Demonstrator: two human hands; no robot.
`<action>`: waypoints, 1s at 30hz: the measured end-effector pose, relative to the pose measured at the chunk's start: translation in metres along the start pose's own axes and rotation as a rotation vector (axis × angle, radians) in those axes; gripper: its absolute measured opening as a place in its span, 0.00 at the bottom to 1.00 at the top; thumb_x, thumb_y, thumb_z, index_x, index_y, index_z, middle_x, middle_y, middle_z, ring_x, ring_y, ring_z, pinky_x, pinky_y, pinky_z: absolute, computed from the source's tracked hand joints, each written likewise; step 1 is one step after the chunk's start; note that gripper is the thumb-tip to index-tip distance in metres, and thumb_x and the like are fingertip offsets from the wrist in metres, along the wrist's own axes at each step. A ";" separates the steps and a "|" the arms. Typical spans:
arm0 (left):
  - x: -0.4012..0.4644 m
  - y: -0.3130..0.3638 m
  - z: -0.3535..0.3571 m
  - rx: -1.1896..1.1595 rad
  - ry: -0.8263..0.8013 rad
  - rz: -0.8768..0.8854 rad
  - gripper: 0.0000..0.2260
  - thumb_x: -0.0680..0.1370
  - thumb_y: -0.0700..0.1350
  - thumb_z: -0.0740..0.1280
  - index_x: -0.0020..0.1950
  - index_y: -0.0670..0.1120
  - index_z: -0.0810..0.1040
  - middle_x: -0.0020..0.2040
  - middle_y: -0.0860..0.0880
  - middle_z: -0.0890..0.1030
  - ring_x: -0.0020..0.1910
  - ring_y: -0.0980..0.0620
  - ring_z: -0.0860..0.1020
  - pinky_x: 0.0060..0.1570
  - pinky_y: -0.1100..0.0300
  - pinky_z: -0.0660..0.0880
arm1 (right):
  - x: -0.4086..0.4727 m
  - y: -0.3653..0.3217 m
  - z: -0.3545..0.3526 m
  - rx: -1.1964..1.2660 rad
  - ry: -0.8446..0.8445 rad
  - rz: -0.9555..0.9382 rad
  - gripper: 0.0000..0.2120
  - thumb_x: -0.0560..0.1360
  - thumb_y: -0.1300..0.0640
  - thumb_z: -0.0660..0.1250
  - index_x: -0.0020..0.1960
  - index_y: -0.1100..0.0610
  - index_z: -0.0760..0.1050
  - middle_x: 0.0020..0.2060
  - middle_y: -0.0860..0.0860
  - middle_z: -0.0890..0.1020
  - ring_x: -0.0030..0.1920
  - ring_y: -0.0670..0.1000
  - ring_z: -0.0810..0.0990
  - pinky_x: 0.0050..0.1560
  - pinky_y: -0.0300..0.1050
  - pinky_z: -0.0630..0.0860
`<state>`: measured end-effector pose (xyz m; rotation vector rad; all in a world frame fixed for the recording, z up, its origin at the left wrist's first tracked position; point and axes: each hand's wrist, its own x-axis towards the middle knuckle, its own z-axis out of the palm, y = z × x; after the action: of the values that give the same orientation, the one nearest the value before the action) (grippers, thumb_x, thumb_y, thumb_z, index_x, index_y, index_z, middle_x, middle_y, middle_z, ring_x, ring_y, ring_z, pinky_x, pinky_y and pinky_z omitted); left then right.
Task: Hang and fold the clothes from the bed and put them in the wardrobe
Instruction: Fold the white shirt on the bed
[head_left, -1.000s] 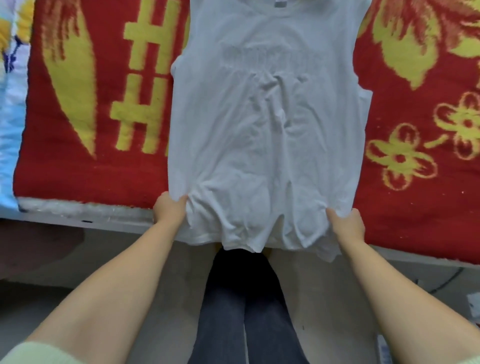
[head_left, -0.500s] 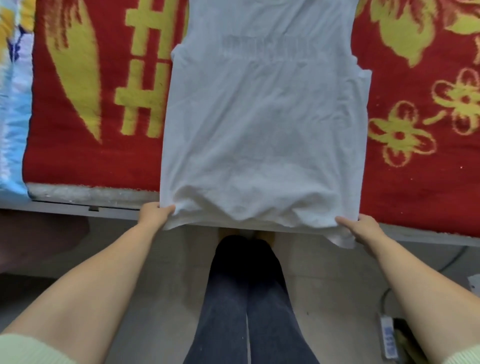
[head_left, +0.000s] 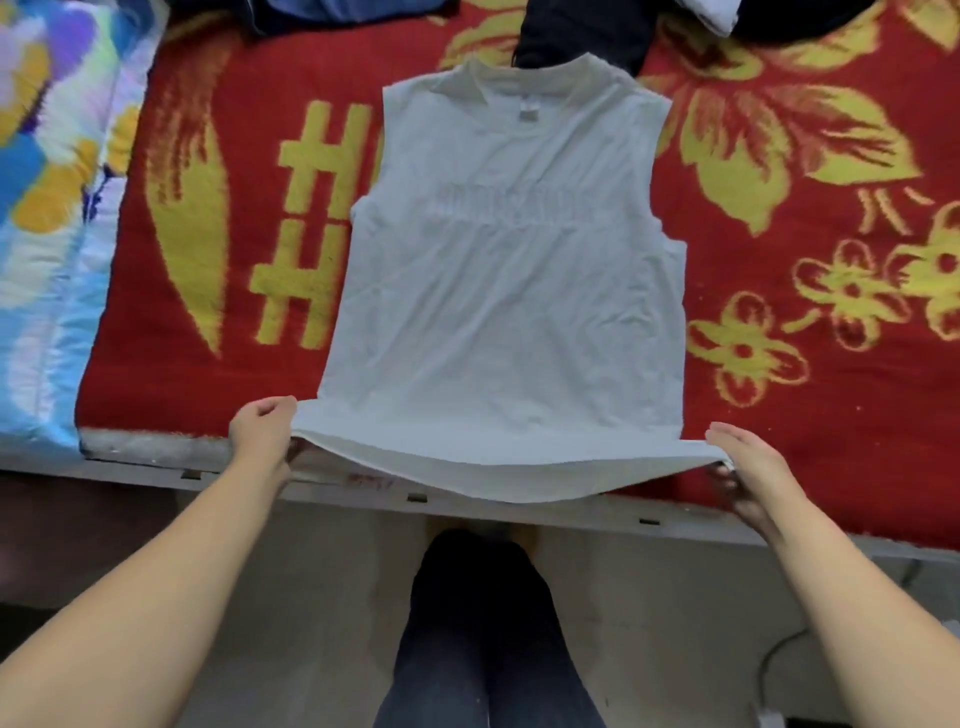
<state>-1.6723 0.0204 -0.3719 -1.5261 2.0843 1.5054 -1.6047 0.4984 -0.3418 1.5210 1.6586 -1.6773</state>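
A white sleeveless shirt (head_left: 506, 291) lies flat on the red and yellow blanket (head_left: 810, 389), collar away from me, sides folded in. My left hand (head_left: 262, 434) pinches the hem's left corner. My right hand (head_left: 740, 470) pinches the right corner. The hem is lifted slightly off the bed's near edge and stretched between both hands.
Dark garments (head_left: 576, 31) and a blue one (head_left: 337, 10) lie at the far edge of the bed. A floral quilt (head_left: 47, 208) covers the left side. The grey bed frame (head_left: 156, 460) runs across in front of my legs (head_left: 483, 639). A cable (head_left: 779, 660) lies on the floor at right.
The hem has been pulled taut and the wrinkles smoothed out. Both hands moved apart and raised the hem. The view tilted up, showing the collar and the far garments.
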 end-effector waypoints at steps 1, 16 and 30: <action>0.004 0.016 0.006 -0.083 -0.021 -0.004 0.05 0.76 0.39 0.65 0.51 0.40 0.77 0.37 0.46 0.75 0.32 0.51 0.74 0.36 0.57 0.73 | 0.003 -0.017 0.004 0.046 -0.018 -0.015 0.05 0.79 0.64 0.60 0.53 0.57 0.71 0.31 0.52 0.68 0.17 0.41 0.64 0.16 0.31 0.57; 0.128 0.279 0.173 -0.512 -0.199 -0.115 0.07 0.73 0.31 0.64 0.46 0.41 0.73 0.36 0.43 0.74 0.31 0.50 0.73 0.34 0.57 0.80 | 0.123 -0.285 0.092 0.499 -0.061 -0.057 0.19 0.79 0.72 0.43 0.37 0.58 0.63 0.19 0.47 0.68 0.15 0.40 0.65 0.21 0.33 0.67; 0.197 0.349 0.302 -0.279 -0.296 0.203 0.15 0.80 0.46 0.59 0.66 0.48 0.66 0.42 0.47 0.75 0.37 0.52 0.75 0.40 0.59 0.77 | 0.243 -0.354 0.169 0.051 0.068 -0.319 0.37 0.71 0.39 0.68 0.73 0.52 0.60 0.70 0.52 0.69 0.65 0.53 0.73 0.53 0.50 0.77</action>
<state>-2.1606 0.1223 -0.4224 -1.1009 1.9671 2.0274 -2.0594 0.5498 -0.4046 1.4079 1.9957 -1.8553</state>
